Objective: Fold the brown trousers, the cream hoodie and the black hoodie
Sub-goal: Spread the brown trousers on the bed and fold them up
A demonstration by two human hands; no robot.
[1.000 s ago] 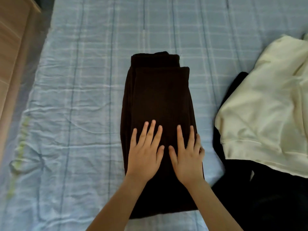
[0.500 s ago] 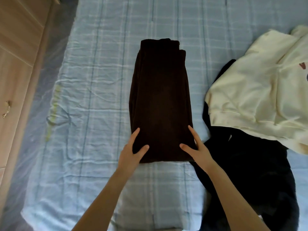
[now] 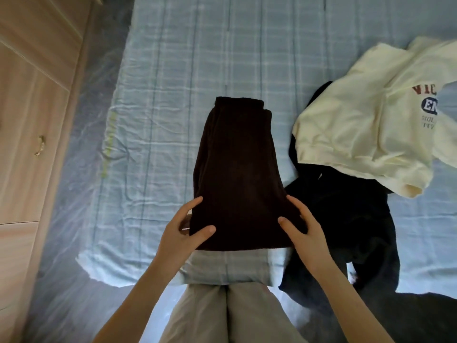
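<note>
The brown trousers are folded into a long narrow stack in the middle of the bed. My left hand grips the stack's near left corner, thumb on top and fingers underneath. My right hand grips the near right corner the same way. The near end is raised off the sheet. The cream hoodie, with printed letters on its chest, lies crumpled at the right. The black hoodie lies spread beneath and in front of it, reaching over the bed's near edge.
The bed has a light blue checked sheet. A wooden wardrobe with a metal handle stands along the left. My legs in grey trousers stand against the bed's near edge.
My hands went from lying flat on the trousers to holding the near corners. The near end of the stack has lifted. The view has pulled back, showing the bed's edge and my legs.
</note>
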